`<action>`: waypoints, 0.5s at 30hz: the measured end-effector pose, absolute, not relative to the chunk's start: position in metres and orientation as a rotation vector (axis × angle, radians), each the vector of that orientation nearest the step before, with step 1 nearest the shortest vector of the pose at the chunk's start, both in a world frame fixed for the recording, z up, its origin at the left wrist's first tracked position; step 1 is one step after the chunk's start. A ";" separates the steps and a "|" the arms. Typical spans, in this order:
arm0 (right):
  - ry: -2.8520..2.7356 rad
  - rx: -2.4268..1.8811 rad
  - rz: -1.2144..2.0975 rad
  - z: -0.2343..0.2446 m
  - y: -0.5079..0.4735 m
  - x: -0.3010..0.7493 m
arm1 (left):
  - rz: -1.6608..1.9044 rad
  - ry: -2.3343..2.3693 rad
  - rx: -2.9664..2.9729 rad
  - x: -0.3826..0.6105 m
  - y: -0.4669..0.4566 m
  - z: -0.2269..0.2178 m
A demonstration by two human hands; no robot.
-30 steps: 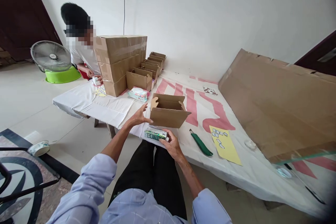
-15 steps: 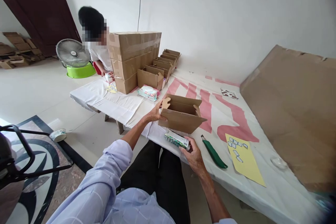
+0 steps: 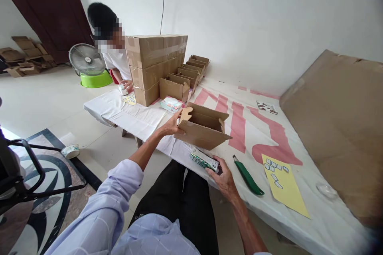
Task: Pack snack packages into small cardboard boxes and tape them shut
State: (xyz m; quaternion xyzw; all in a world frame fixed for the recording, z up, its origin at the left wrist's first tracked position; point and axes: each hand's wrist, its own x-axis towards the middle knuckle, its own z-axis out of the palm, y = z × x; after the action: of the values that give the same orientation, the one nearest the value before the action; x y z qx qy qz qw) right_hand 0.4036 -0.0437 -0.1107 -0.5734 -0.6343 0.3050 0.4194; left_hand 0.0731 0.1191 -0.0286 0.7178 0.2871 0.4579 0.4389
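Observation:
My left hand [image 3: 172, 124] grips the left end of an open cardboard box [image 3: 203, 134], which is tilted over the table with its flaps up. What lies deep inside the box is hidden. Just below its front side, my right hand [image 3: 223, 177] holds a small green-and-white printed carton [image 3: 203, 159] by its right end, near the table edge. To the right of this hand lies a green utility knife [image 3: 247, 176], and beyond it a yellow sheet with drawn shapes [image 3: 283, 183]. A pack of wet wipes [image 3: 171, 104] rests behind my left hand.
Stacked taped cartons [image 3: 146, 53] stand at the back left, with a row of open boxes [image 3: 179, 87] beside them. A co-worker's hand [image 3: 127, 85] holds a white item at the far end. A large cardboard sheet [image 3: 332, 127] leans at the right; a fan [image 3: 87, 59] stands behind.
My left hand and the open box have shifted slightly left, and the box is tipped a little more. The small carton stays in my right hand. The view has turned slightly left.

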 end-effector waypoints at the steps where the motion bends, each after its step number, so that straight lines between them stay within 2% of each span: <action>1: -1.580 -1.437 0.765 -0.109 -0.041 0.404 | 1.139 0.729 1.791 0.066 0.119 -0.027; 7: -1.599 -1.402 0.755 -0.088 -0.012 0.394 | 1.116 0.809 1.818 0.027 0.113 -0.015; 15: -1.790 -1.265 0.916 -0.064 0.027 0.356 | 1.075 0.825 1.782 -0.009 0.111 -0.007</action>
State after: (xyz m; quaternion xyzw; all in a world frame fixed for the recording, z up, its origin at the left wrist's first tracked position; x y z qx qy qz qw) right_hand 0.3560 0.0272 -0.0637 -0.4938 -0.6990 0.3576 0.3737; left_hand -0.0089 0.1112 -0.0065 0.7161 0.3317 0.4322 0.4362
